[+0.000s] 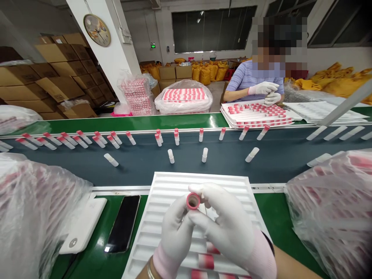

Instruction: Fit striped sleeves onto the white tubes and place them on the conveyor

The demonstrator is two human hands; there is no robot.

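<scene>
Both of my hands wear white gloves with pink cuffs and meet above a white ribbed tray (145,221). Between them is a hollow red-and-white tube cap (193,201), its red-rimmed open end turned up toward me. My left hand (176,228) is closed around its left side. My right hand (226,221) pinches it from the right with thumb and fingers; whether those fingers also hold something else is hidden. In the tray's near rows lie several red-and-white caps (206,261), partly covered by my right hand.
Beyond the tray runs a dark conveyor belt (145,170) carrying red-topped tubes (201,135) and white tubes (205,155). A phone (123,224) and a white power bank (85,224) lie left. Plastic-wrapped stacks (334,197) flank me. Opposite, a gloved co-worker (244,79) handles pieces above filled trays.
</scene>
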